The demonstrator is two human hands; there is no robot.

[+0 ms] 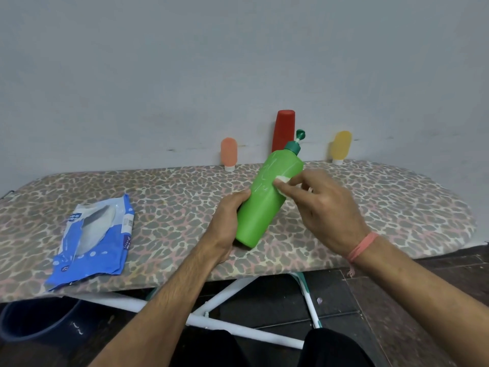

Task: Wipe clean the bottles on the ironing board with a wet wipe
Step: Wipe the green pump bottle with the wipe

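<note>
Around the green bottle (267, 197), which sits tilted over the middle of the ironing board (397, 202), three more bottles stand on their caps at the board's far edge against the wall (185, 62). A red bottle (283, 129) is right behind the green one, partly hidden by its dark green pump top (295, 144). A small orange bottle (229, 153) stands behind and to the left of the green bottle, and a small yellow bottle (341, 147) behind and to its right. Both have white caps. Well to the left of the green bottle a blue and white wipe pack (92, 239) lies flat on the leopard-print cover, its flap open. On the pack only fragments of white lettering show, something like "mee mee"; the rest is too small to read. The green bottle carries no label on the side that shows, only pale streaks.

Below the green bottle, under the board, are white metal legs (211, 298), a dark tiled floor and the rim of a dark blue bucket (34, 321) at lower left.

The left hand (227, 221) grips the lower half of the green bottle, thumb on its front and fingers wrapped behind, with the base raised just off the cover. The right hand (325, 207), a pink thread at its wrist, pinches a small white wipe (281, 181) in curled fingertips and presses it to the bottle's upper right side.
</note>
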